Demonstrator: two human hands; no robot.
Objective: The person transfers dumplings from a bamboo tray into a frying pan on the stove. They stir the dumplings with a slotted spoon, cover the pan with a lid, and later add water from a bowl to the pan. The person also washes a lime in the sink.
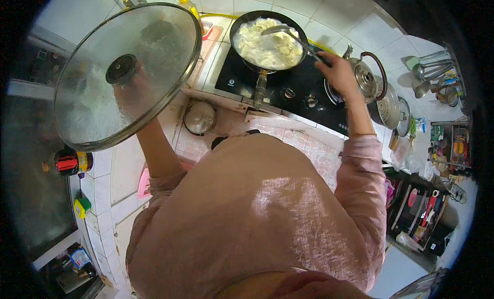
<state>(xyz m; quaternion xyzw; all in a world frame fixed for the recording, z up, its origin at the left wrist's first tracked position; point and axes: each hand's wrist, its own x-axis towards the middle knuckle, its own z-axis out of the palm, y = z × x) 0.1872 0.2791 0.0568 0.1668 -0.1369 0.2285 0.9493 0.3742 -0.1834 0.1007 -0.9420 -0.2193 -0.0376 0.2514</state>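
Observation:
My left hand [133,89] holds a large glass pan lid [166,71] by its black knob, raised and tilted at the left; the fogged glass partly hides the fingers. My right hand [339,75] is closed around the handle of a metal ladle or turner [283,29], whose head rests in a dark wok [262,69]. Pale yellowish-white food in cloudy liquid [266,48] fills much of the wok. The wok stands on the left burner of a black glass gas hob [278,83], its worn handle pointing towards me.
On the hob's right burner stands a metal kettle [364,77]. Steamer pots [388,106] are beside it, and several utensils [432,73] hang on the tiled wall. An oil bottle [189,6] stands behind the lid. A lidded pot [199,117] is low down, left of the hob front.

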